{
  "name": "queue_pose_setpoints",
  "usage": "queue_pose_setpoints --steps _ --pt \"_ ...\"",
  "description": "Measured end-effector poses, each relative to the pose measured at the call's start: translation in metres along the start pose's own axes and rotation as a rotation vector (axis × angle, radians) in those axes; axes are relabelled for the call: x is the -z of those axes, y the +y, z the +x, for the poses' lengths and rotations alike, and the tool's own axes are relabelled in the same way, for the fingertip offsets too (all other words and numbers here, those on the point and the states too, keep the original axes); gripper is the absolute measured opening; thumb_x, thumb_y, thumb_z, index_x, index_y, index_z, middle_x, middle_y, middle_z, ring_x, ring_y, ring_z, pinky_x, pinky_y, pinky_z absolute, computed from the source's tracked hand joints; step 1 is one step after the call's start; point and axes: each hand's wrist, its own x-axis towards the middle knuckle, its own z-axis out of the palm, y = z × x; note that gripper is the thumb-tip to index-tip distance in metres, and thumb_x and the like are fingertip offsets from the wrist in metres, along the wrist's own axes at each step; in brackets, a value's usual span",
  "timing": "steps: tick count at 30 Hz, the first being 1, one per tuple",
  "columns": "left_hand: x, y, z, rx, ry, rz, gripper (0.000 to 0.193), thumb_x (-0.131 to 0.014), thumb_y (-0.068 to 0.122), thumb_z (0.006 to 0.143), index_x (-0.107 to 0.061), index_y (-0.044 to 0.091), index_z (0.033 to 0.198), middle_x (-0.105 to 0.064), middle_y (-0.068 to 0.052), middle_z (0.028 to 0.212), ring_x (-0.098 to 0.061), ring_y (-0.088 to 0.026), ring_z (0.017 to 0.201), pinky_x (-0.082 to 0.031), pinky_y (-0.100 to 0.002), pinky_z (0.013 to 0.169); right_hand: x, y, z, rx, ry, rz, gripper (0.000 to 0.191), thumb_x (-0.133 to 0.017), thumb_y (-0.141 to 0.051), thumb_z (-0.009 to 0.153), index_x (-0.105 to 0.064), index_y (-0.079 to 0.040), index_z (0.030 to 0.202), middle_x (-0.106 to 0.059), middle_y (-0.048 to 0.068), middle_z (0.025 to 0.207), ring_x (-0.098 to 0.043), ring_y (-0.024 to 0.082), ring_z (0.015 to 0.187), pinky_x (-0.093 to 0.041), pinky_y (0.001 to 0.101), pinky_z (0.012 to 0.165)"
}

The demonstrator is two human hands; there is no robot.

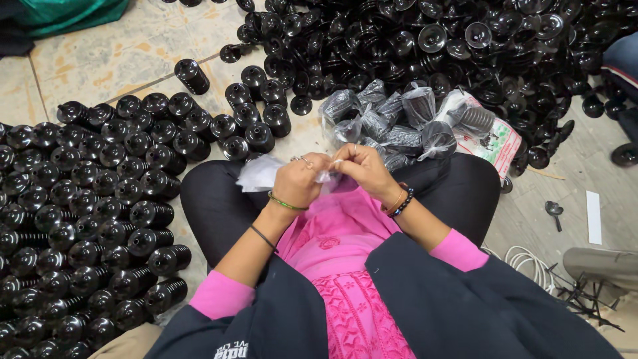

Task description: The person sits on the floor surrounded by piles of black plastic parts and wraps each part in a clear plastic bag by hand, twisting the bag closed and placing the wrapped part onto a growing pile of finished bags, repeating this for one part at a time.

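Glossy black plastic ribbed parts (86, 219) cover the floor (133, 53) of smooth, mottled stone tiles. Thin clear plastic bags (262, 173), crinkly and shiny, wrap some parts (399, 123). Pink cloth (332, 239) looks matt.

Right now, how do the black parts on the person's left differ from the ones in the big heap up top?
The left group stands packed close in rough rows on the tile floor; the heap is a loose, jumbled pile. Left-group parts mostly stand on end, tops up; heap parts lie at all angles, some showing open cups. Both are glossy black, ribbed and look like the same kind. A few bagged parts lie near the heap, beyond both hands.
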Motion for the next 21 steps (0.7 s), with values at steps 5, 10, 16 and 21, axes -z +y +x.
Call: queue_pose_setpoints --steps 5,10,16,21 --pt "-0.011 -0.018 0.003 0.636 -0.078 -0.771 0.015 -0.078 0.004 0.092 -0.063 0.005 0.095 -0.073 -0.01 0.092 -0.069 -0.021 0.081 -0.055 -0.033 0.069 -0.002 -0.021 -0.002 0.42 0.029 -0.751 0.004 -0.07 -0.002 0.09 -0.068 -0.002 0.093 -0.071 0.009 0.099 -0.068 0.022 0.098 -0.051 0.0339 0.09" --pt "-0.032 -0.043 0.004 1.124 0.061 -1.389 0.015 -0.075 0.008 0.089 -0.063 0.002 0.093 -0.075 -0.013 0.09 -0.072 -0.017 0.074 -0.059 -0.031 0.064 -0.019 -0.03 -0.009 0.494 0.153 -0.689 0.027 -0.072 -0.004 0.084 -0.068 0.0 0.11 -0.068 0.015 0.112 -0.066 0.028 0.107 -0.051 0.0357 0.097" --pt "-0.037 -0.032 -0.001 0.945 0.138 -0.96 0.017 -0.08 0.013 0.089 -0.065 0.003 0.091 -0.072 -0.01 0.084 -0.067 -0.016 0.07 -0.056 -0.03 0.062 -0.015 -0.023 -0.005 0.53 0.214 -0.879 0.006 -0.073 -0.006 0.093 -0.069 -0.006 0.098 -0.071 0.007 0.099 -0.067 0.026 0.095 -0.049 0.0379 0.089" --pt "-0.005 -0.037 0.0 0.723 0.107 -0.123 0.028 -0.084 0.02 0.086 -0.068 -0.001 0.077 -0.069 -0.012 0.071 -0.068 -0.02 0.063 -0.053 -0.032 0.061 0.001 -0.026 0.001 0.615 0.338 -1.074 0.005 -0.067 -0.005 0.094 -0.062 -0.006 0.095 -0.065 0.008 0.094 -0.061 0.029 0.093 -0.041 0.043 0.089"
